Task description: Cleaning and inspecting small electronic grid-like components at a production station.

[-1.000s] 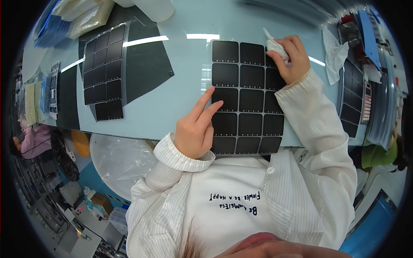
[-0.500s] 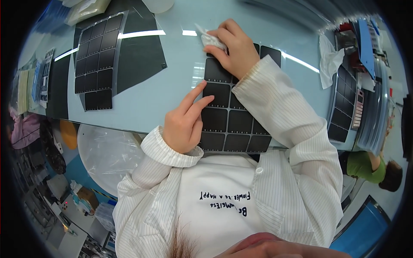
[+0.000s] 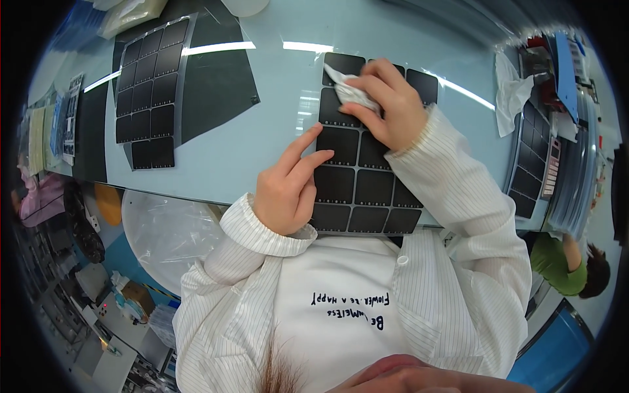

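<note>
In front of me a sheet of black rounded panels [image 3: 336, 184] lies flat on the glass tabletop, its near edge close to my body. My right hand [image 3: 393, 108] pinches a crumpled white wipe [image 3: 357, 90] and presses it on the upper left panels of that sheet. Part of the sheet is hidden under this hand and its sleeve. My left hand [image 3: 285, 187] rests at the sheet's left edge, index and middle fingers stretched out with their tips on the panels. Its other fingers are curled, and nothing shows in them.
Another sheet of black panels [image 3: 145, 98] lies at the left over a dark mat [image 3: 219, 85]. At the right are a loose white tissue [image 3: 513, 95], more black panels [image 3: 526, 164] and stacked clear sheets [image 3: 573, 167]. A person in green [image 3: 557, 262] is beyond the table's right end.
My right hand has drawn the wipe from the sheet's far left corner rightward and nearer, onto the panels. My left hand keeps its place on the sheet's edge. The whole view has shifted slightly.
</note>
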Available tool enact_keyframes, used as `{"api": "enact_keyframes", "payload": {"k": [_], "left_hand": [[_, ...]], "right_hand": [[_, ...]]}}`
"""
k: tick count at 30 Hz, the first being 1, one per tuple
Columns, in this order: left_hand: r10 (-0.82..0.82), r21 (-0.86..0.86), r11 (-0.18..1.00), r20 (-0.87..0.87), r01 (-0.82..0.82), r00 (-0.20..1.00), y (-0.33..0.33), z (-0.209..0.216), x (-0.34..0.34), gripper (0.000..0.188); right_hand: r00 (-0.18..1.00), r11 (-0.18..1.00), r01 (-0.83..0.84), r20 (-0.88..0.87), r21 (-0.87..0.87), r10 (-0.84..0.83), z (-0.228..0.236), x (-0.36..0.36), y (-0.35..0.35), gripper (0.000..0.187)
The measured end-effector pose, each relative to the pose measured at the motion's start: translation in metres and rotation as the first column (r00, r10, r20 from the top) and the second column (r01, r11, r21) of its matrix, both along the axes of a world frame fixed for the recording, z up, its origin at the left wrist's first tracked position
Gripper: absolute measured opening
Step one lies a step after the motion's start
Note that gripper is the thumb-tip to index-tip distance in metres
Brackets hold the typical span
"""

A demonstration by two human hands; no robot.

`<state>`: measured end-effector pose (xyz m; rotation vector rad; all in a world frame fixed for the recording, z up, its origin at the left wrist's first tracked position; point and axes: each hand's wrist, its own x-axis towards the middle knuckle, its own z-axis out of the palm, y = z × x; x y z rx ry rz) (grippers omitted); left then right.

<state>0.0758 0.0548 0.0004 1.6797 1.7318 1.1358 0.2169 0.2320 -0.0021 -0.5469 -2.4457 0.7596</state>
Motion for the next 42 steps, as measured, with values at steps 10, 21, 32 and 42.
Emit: {"api": "enact_keyframes", "payload": {"k": [10, 21, 32, 42], "left_hand": [[-0.019, -0.002, 1.0, 0.014, 0.019, 1.0, -0.001, -0.001, 0.002, 0.037], [0.016, -0.045, 0.999, 0.034, -0.015, 0.999, 0.001, 0.002, 0.004, 0.038], [0.008, -0.016, 1.0, -0.008, -0.008, 1.0, 0.002, 0.003, 0.006, 0.038], [0.002, -0.078, 0.997, 0.04, 0.001, 0.999, 0.004, 0.005, 0.004, 0.038]], "right_hand": [[0.999, 0.998, 0.045, -0.019, 0.031, -0.044, -0.016, -0.024, 0.033, 0.032], [0.966, 0.973, 0.225, -0.147, 0.054, -0.215, -0.02, -0.013, 0.005, 0.033], [0.949, 0.955, 0.292, -0.141, 0.05, -0.282, -0.017, -0.027, 0.033, 0.028], [0.95, 0.958, 0.284, -0.148, 0.043, -0.275, -0.025, -0.035, 0.028, 0.03]]}}
